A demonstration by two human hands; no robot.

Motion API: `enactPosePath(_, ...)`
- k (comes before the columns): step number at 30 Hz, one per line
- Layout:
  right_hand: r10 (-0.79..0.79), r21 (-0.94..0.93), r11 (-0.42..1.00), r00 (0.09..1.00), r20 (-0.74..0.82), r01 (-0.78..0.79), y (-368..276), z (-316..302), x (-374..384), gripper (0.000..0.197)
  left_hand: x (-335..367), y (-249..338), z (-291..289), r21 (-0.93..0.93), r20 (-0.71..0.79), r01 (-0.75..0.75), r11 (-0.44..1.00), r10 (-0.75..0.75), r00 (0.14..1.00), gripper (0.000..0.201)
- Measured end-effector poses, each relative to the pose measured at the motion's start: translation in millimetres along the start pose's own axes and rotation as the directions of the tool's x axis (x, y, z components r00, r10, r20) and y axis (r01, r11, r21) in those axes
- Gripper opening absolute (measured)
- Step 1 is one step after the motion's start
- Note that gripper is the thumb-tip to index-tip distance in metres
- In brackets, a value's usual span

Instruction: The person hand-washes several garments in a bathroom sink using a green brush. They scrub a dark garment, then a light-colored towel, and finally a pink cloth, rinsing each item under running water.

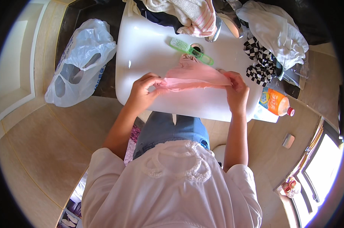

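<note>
A pink piece of cloth (198,74) is stretched sideways between my two hands over the white sink (141,41). My left hand (146,86) pinches one end of its near edge. At the other end, my right hand (236,86) grips it with the fingers closed. The far part of the cloth bunches up and lies close to the drain (197,48). Just beyond it, a green scrubbing brush (181,45) lies in the basin, bristles showing, its handle partly behind the cloth. I cannot tell what kind of garment the cloth is.
Towels (196,15) hang over the sink's far edge, by the faucet (214,30). A white plastic bag (80,64) stands left of the sink. To the right are a checkered cloth (260,60), a white cloth or bag (274,30) and an orange-labelled bottle (274,102).
</note>
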State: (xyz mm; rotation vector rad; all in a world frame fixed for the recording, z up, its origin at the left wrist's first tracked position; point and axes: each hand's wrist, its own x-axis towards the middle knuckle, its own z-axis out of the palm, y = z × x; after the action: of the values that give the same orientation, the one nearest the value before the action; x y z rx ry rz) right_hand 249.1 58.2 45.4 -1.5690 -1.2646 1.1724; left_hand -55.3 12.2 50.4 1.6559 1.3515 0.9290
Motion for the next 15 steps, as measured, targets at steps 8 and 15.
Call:
enactPosePath(8,-0.458,-0.411,0.834,0.877,-0.146,0.367,-12.1,11.3,-8.5,0.02,13.8,15.4,9.3,0.219,-0.342,0.048,0.975,0.03,0.939,0.026)
enactPosePath(15,-0.614,-0.361,0.768,0.769,-0.179,0.529,-21.9,12.6,0.7,0.028,24.3,20.4,13.4,0.228,-0.416,-0.127,0.965,0.214,0.884,0.026)
